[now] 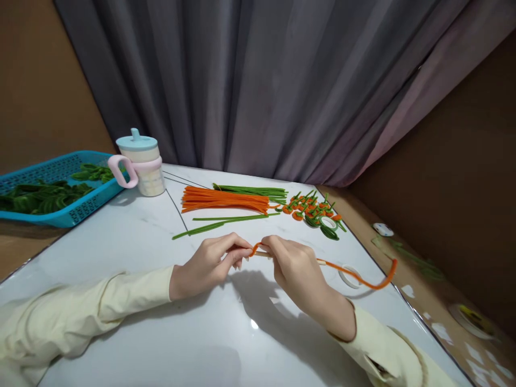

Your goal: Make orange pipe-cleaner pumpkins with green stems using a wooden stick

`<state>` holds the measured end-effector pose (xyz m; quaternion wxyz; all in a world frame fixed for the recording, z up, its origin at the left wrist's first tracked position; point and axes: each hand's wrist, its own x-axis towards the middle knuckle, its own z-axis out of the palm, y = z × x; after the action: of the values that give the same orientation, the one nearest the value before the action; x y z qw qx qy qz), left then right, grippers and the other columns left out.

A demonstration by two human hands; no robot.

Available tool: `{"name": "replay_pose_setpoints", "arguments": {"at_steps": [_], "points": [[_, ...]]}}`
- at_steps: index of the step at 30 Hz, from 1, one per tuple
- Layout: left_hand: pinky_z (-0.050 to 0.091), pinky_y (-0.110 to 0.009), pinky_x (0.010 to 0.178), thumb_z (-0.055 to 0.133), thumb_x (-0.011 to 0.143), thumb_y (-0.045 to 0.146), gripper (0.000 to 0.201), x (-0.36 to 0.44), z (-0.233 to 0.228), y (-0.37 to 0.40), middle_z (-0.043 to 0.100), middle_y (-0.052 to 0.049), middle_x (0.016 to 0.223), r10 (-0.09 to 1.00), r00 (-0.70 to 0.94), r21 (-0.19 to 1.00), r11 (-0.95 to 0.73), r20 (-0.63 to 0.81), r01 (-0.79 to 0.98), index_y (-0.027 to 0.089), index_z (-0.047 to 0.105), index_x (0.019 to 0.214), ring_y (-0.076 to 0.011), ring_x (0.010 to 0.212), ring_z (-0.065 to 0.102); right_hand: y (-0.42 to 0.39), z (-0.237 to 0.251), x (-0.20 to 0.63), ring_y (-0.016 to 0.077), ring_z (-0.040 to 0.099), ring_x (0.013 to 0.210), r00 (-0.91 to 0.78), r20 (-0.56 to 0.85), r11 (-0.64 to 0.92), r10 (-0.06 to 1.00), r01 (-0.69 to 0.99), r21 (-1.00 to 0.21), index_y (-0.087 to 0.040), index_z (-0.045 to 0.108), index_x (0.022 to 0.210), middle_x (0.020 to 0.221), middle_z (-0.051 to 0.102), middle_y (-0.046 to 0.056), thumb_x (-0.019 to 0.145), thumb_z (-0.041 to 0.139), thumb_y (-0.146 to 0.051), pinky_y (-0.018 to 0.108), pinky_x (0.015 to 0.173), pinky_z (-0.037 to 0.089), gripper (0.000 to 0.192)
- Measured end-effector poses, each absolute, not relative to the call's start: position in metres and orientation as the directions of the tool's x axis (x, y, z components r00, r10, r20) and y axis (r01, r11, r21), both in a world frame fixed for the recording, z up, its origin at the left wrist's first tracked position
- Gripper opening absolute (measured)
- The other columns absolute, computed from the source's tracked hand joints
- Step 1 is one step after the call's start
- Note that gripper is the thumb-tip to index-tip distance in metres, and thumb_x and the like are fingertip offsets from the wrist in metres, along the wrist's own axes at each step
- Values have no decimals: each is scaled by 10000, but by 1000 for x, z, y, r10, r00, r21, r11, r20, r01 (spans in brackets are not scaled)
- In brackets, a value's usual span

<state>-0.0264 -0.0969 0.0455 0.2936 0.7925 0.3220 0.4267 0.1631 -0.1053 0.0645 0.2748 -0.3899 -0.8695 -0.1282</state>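
My left hand (213, 263) and my right hand (296, 269) meet above the white table (169, 328), both pinching one orange pipe cleaner (363, 280). Its bent end sits between my fingertips, with a thin stick alongside it. The long tail trails right, curling up near the table edge. Behind my hands lie a bundle of orange pipe cleaners (223, 200), green pipe cleaners (250, 190) and a pile of small orange-and-green finished pieces (312, 209).
A blue basket (60, 212) with green pieces stands at the far left. A lidded cup with a pink handle (141, 164) stands beside it. A white tape ring (349, 276) lies under the tail. A grey curtain hangs behind; scraps lie on the brown floor at right.
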Motion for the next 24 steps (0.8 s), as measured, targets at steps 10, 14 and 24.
{"name": "replay_pose_setpoints", "arguments": {"at_steps": [10, 14, 24], "points": [[461, -228, 603, 353, 956, 417, 364, -22, 56, -92, 598, 0, 666, 836, 539, 972, -202, 108, 120, 140, 561, 843, -106, 587, 555, -107, 60, 168, 124, 451, 490, -540, 646, 686, 540, 727, 35, -163, 504, 766, 582, 520, -6, 782, 315, 37, 224, 489, 304, 275], [412, -214, 507, 298, 966, 419, 452, -21, 57, -94, 536, 17, 561, 797, 604, 960, -182, 16, 215, 147, 520, 682, -92, 479, 489, -108, 60, 165, 127, 397, 473, -557, 646, 686, 522, 724, 70, -167, 499, 739, 564, 488, -10, 750, 287, 55, 221, 478, 294, 307], [399, -215, 519, 270, 929, 136, 209, -27, 34, -93, 513, 8, 676, 570, 655, 425, -817, 496, 389, 184, 419, 791, -109, 532, 469, -99, 74, 171, 106, 458, 489, -577, 277, 640, 768, 693, -331, -164, 523, 784, 619, 594, 3, 801, 415, -32, 199, 481, 275, 172]]}}
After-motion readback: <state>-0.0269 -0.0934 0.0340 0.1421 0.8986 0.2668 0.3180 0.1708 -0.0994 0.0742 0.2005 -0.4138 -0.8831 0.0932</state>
